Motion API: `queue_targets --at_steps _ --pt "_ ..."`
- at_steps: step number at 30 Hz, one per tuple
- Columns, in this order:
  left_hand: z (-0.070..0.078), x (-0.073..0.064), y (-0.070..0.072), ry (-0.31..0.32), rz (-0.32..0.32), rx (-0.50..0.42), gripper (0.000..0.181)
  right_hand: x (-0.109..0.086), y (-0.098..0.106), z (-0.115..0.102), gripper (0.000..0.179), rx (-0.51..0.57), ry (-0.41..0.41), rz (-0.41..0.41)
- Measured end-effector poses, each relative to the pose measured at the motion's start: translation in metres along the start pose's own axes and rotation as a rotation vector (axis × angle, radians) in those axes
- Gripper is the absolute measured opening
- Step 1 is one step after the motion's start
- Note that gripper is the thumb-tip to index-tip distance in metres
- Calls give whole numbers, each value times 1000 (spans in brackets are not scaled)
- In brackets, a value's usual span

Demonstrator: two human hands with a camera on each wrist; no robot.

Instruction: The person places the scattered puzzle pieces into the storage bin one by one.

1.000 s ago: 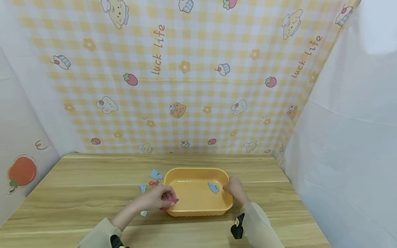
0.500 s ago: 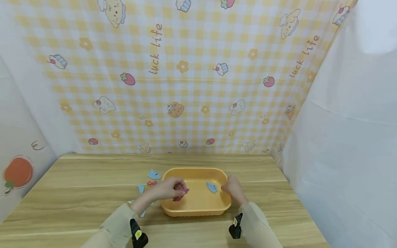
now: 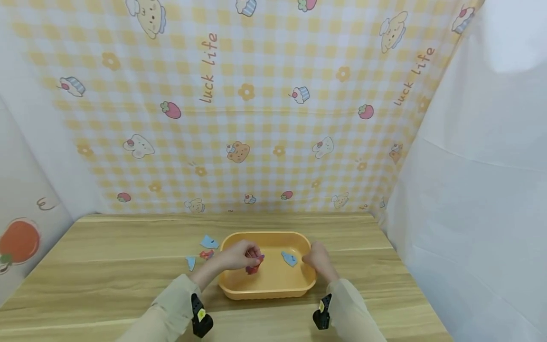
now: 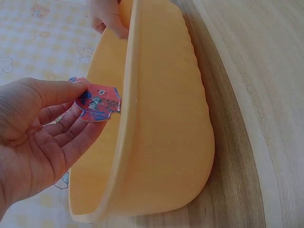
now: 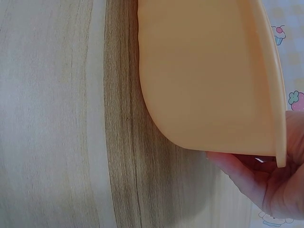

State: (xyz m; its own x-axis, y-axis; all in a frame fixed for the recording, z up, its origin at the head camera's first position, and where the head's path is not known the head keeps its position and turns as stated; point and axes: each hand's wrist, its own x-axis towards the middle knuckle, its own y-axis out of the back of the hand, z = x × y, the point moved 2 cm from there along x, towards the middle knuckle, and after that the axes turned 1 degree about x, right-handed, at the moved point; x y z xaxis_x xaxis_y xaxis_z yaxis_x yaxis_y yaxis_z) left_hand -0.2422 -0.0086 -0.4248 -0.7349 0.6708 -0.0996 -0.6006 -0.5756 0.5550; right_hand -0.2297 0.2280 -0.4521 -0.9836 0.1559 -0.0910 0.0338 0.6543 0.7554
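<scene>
My left hand [image 3: 240, 255] pinches a flat red and blue puzzle piece [image 4: 99, 102] between thumb and fingers, over the left half of a yellow plastic bin [image 3: 269, 293]. The piece has notched edges and small printed figures. Inside the bin, toward its right end, lies a light blue puzzle piece [image 3: 289, 259]. At the bin's right end my right hand [image 3: 318, 261] grips the rim; in the right wrist view its fingers [image 5: 237, 175] reach beneath that rim, and part of the hand falls outside the picture.
Left of the bin on the wooden table [image 3: 128, 266] lie a blue piece [image 3: 209, 242], a red piece [image 3: 206, 254] and a smaller light blue piece [image 3: 190, 262]. A checked cloth [image 3: 265, 118] hangs behind the table, and a white sheet [image 3: 478, 190] hangs at the right.
My left hand has carried the red piece from the bin's left rim rightward over its inside. The left sleeve now covers pieces at the lower left. The right hand keeps its grip on the rim.
</scene>
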Motion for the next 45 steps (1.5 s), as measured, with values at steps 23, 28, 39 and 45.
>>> queue_targets --at_steps 23,28,39,45 --pt "11 33 -5 64 77 29 8 4 -1 4 11 -10 -2 -1" --pt "8 41 -12 86 63 69 9 2 -2 3 11 1 0 10" --pt "2 57 -19 142 67 88 5 2 -4 0 10 -27 -35 5" --pt "-8 65 -23 164 65 66 6 2 -3 0 10 -27 -15 13"
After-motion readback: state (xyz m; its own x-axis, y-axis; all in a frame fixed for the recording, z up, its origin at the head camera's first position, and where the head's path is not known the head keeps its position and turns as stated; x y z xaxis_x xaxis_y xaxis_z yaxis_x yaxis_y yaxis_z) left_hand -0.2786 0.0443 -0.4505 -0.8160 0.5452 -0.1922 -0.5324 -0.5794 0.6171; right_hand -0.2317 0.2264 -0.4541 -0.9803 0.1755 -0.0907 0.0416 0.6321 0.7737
